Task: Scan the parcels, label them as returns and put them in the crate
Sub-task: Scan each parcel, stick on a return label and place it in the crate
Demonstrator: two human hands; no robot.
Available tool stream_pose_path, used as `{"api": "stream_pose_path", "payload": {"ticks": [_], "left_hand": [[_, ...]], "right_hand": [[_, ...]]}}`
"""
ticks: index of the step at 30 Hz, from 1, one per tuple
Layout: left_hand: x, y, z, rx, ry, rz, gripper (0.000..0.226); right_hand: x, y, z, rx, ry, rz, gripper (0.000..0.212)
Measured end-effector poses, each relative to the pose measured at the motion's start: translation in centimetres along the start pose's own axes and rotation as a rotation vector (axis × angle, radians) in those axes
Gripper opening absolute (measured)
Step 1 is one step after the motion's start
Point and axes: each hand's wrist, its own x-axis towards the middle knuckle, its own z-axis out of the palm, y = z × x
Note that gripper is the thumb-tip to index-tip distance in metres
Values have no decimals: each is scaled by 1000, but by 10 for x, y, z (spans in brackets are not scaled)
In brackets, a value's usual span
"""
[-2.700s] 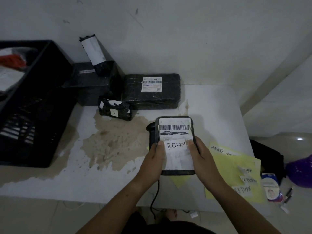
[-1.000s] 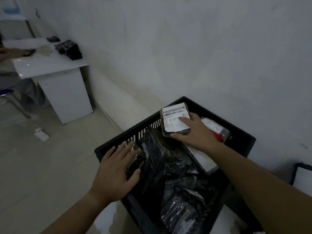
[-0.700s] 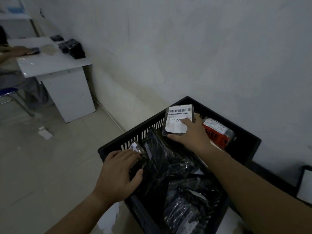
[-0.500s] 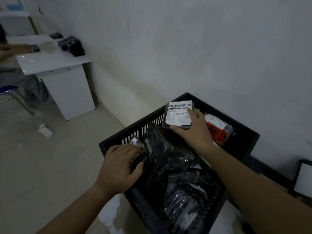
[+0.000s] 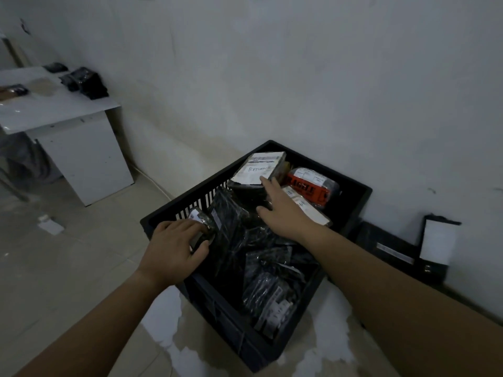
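Observation:
A black plastic crate [image 5: 351, 205] stands against the wall, filled with several black-wrapped parcels. The parcel with a barcode label and a handwritten RETURN sticker [image 5: 257, 170] lies at the crate's far corner on top of the others. My right hand [image 5: 283, 206] is stretched out over the crate, fingers straight, its fingertips touching that parcel's near edge. My left hand [image 5: 174, 248] rests on the crate's left rim, its fingers curled round a small black parcel [image 5: 202, 224] there. A red FRAGILE parcel [image 5: 310, 187] lies beside the labelled one.
More black parcels [image 5: 394, 248] lean against the wall right of the crate, one with a white label [image 5: 436, 244]. A white desk [image 5: 54, 110] with dark packages stands at the far left. Tiled floor lies to the left.
I turned from the table to the crate and set the RETURN parcel in its far corner. My right hand has let go of it and now only touches its edge.

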Motion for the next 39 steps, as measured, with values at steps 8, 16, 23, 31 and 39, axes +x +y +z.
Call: {"api": "stream_pose_path", "payload": {"ticks": [8,16,23,31,39], "left_hand": [[2,11,-8,-143,-14,30,60],[-26,179,-17,-591,137,168,48],[1,354,57,-822,-169,335,32],[104,412,168,-920,-541,-147,46],[133,411,221,-878,-618,-222,52]], "right_hand": [[-92,34,-20,42,53,-17,78],[-251,137,-66,123,187,222,83],[-304,228,-113,274,385,444,80],[-237,288,-152,352,495,566,67],[-197,335,-138,-77,479,704,45]]}}
